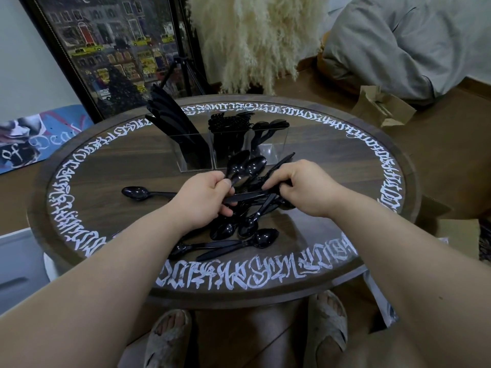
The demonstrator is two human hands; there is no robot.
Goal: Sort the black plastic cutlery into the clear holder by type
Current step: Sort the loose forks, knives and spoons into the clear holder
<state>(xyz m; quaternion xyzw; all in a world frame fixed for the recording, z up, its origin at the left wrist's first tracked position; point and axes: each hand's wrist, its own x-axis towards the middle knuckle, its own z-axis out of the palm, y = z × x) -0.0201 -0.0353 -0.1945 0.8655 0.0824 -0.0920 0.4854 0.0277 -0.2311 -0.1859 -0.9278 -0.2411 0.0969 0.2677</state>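
A clear holder [276,152] with three compartments stands at the back of the round table: knives [170,115] lean in the left one, forks [228,123] fill the middle, spoons [268,127] sit in the right. My left hand [204,197] grips two black spoons [245,166] by their handles, bowls pointing toward the holder. My right hand [300,187] pinches a black piece [244,197] lying across the loose pile [239,229] of cutlery below both hands. A single spoon [138,193] lies apart on the left.
The round wooden table [106,155] has white lettering around its rim. A framed picture [111,49] and a tripod stand behind it, with pampas grass, a grey cushion and cardboard boxes [382,107] to the right. My feet in slippers show under the table.
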